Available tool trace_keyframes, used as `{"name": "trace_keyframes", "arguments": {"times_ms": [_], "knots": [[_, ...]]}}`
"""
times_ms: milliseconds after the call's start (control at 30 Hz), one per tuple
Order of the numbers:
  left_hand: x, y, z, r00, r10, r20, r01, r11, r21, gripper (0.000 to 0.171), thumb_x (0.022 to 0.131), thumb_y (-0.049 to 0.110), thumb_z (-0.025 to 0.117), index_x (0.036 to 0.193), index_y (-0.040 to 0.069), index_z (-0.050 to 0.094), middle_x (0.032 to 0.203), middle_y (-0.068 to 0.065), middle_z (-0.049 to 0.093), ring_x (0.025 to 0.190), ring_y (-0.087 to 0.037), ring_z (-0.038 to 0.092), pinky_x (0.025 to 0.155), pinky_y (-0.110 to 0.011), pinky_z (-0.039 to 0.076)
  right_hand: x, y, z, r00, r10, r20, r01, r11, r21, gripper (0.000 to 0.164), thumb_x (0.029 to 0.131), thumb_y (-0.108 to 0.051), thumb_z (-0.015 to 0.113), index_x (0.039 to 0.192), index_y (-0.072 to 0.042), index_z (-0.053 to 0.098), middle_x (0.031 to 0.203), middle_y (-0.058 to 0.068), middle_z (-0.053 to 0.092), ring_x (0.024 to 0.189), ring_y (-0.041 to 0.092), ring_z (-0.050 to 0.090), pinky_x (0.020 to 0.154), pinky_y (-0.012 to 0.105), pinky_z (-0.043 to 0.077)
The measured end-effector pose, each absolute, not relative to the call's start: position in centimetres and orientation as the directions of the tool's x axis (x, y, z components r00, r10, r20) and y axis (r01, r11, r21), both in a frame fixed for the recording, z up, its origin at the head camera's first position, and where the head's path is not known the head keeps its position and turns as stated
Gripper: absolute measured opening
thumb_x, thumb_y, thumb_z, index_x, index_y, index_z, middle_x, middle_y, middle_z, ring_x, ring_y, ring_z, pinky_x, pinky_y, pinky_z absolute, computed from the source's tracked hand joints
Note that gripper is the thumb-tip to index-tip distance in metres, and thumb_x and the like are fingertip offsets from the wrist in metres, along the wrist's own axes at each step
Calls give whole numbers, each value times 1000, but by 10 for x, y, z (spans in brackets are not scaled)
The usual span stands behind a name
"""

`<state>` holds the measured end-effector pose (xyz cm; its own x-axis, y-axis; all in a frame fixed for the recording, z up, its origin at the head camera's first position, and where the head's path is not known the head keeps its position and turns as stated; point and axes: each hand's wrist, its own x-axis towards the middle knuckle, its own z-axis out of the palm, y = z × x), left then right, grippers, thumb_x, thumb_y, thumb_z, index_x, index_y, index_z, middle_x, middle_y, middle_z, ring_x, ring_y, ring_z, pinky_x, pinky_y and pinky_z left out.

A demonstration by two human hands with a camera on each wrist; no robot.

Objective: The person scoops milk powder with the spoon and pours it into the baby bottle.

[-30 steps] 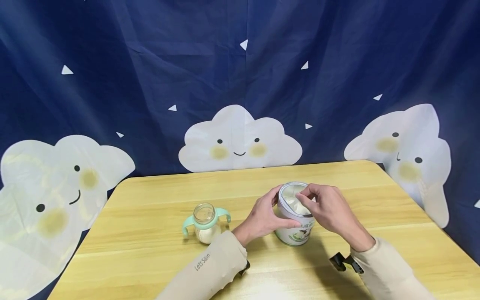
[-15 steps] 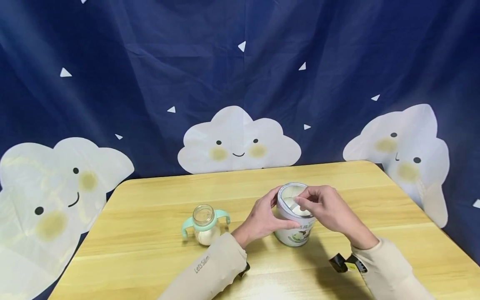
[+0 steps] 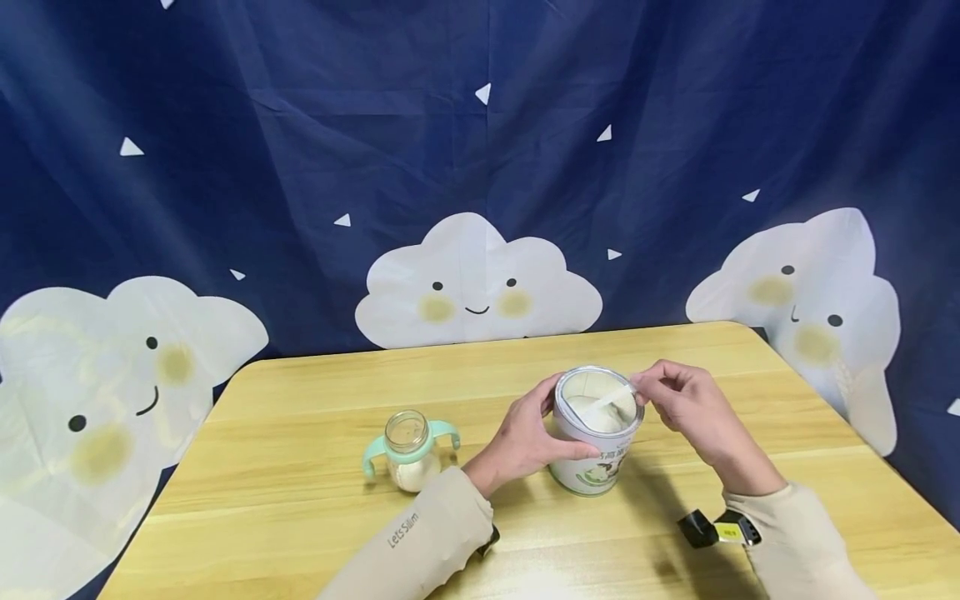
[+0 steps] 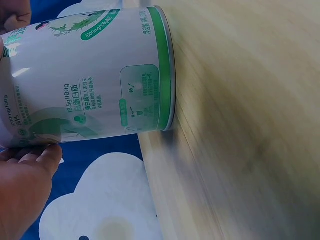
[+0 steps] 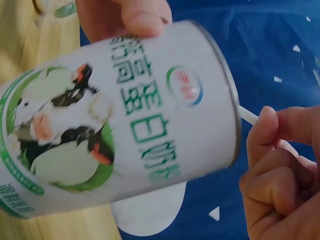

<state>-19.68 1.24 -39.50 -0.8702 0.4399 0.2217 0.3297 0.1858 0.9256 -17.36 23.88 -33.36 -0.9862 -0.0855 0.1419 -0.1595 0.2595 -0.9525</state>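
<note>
A white milk powder can [image 3: 588, 475] with a cow picture and green print stands on the table, its top uncovered and pale powder inside. My left hand [image 3: 521, 437] grips the can's left side, thumb across the front. In the left wrist view, fingers of this hand [image 4: 30, 185] touch the can wall. Over the can's right rim, my right hand [image 3: 686, 408] pinches the end of a white scoop handle [image 3: 615, 397]. The handle slants down into the can; its lower end is at the powder. The right wrist view shows the handle [image 5: 247, 115] poking out past the rim.
Left of the can stands a clear baby bottle [image 3: 415, 468] with mint-green handles, uncapped, with pale contents. The wooden table [image 3: 300, 517] ends at the back against a dark blue curtain [image 3: 300, 125] with smiling clouds.
My right hand has moved from over the can's mouth to its right rim, bringing the white scoop handle into clear view. The left hand and the can stay in place.
</note>
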Motion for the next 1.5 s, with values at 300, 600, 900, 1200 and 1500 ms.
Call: {"name": "trace_keyframes", "arguments": {"times_ms": [300,600,900,1200,1500], "knots": [[-196,12,-396,-869,440,227,328,170,929,93,68,18,94,148,18,46,136,8,57,130,-7,49,110,-27,39,-178,254,-341,-995,-58,82,-85,46,-995,22,99,-9,61,78,-9,64,65,-6,54,48,3,31,45,32,11],[-196,12,-394,-873,434,224,323,170,931,94,68,17,95,148,17,45,136,10,57,130,-7,49,110,-26,39,-180,267,-346,-995,-94,45,-33,-120,-992,23,102,-9,58,79,-12,63,70,-7,58,50,3,29,46,29,7],[-197,11,-394,-878,431,210,313,183,932,95,68,18,95,149,19,45,137,11,56,130,-7,49,110,-27,39,-183,271,-360,-980,-198,24,31,-269,-963,30,106,-8,47,80,-13,61,73,-8,57,53,7,18,49,27,2],[-197,11,-391,-868,442,228,336,183,924,95,68,18,95,149,18,45,137,9,57,130,-6,49,110,-27,39,-185,270,-360,-979,-201,33,26,-286,-958,30,106,-7,46,80,-12,61,73,-7,57,53,7,18,49,27,2],[-195,1,-379,-867,457,197,325,220,920,103,70,21,93,154,7,34,155,-6,41,141,-15,39,113,-25,34,-183,266,-354,-982,-180,52,3,-291,-957,31,106,-6,47,79,-12,62,72,-7,57,54,11,15,49,28,3]]}}
